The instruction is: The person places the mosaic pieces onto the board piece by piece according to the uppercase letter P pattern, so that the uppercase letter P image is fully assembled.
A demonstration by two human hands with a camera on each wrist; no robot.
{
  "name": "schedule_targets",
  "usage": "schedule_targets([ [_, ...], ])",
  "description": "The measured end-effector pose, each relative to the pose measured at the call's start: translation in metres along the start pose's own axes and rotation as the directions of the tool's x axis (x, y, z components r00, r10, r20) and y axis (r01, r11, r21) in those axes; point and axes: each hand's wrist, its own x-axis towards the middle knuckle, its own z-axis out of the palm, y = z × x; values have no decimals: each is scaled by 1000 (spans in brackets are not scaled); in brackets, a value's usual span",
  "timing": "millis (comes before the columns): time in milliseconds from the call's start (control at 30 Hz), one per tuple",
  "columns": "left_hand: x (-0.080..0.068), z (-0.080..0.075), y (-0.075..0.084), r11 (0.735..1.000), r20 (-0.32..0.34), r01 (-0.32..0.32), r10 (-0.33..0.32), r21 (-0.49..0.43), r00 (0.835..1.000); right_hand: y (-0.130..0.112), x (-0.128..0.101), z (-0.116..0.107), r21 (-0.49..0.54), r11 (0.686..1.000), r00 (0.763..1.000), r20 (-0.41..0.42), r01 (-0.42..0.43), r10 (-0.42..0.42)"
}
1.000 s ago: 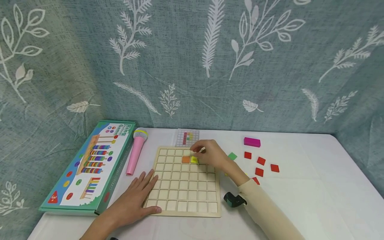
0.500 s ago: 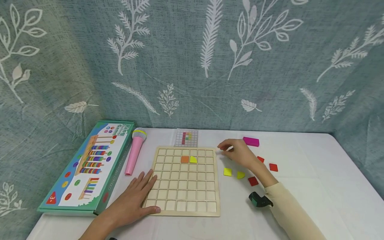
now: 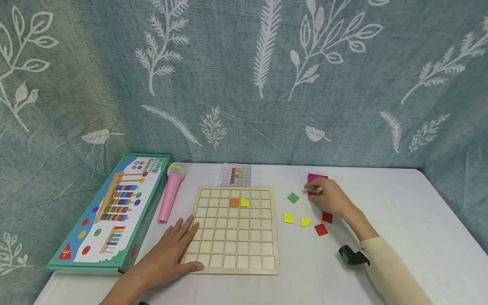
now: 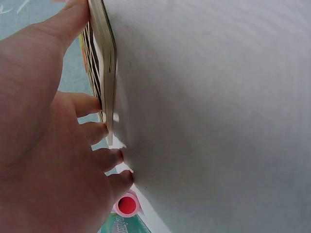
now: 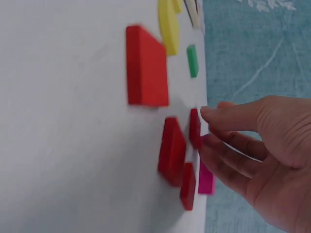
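My left hand [image 3: 167,256] lies with spread fingers on the left edge of a wooden grid board [image 3: 232,271], thumb at its front corner. In the left wrist view, fingertips touch the rim of the board [image 4: 111,87]. An orange square tile [image 3: 234,202] and a yellow tile with one rounded corner [image 3: 245,203] sit side by side in the board's upper cells. My right hand [image 3: 329,197] hovers with bent fingers over a red tile [image 3: 312,195], partly hidden. In the right wrist view, thumb and fingertips stand apart close to that red tile [image 5: 195,128].
Loose beside the board lie a green tile [image 3: 293,198], two yellow tiles [image 3: 288,218], and more red tiles [image 3: 321,229]. A magenta block [image 3: 317,176] is behind my right hand. A pattern card [image 3: 236,175], pink microphone [image 3: 171,195] and game box [image 3: 110,212] stand around the board.
My right hand has left the yellow tile on the board and moved right, past the green tile, to the red tiles. My left hand stays on the board's edge.
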Motion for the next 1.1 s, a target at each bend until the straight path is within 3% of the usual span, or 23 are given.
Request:
schedule_targets([
  [167, 0, 0, 0, 1000, 1, 3, -3, 0, 1000, 7, -2, 0, -42, 998, 999, 23, -39, 40],
  [533, 0, 0, 0, 1000, 2, 2, -2, -3, 1000, 3, -3, -3, -59, 998, 1000, 7, -13, 13],
  [767, 0, 0, -1, 1000, 4, 0, 0, 2, 1000, -1, 0, -8, -56, 998, 995, 91, -23, 28],
  [1100, 0, 0, -1, 1000, 9, 8, -8, 0, 1000, -14, 6, -14, -28, 996, 991, 103, 84, -80],
])
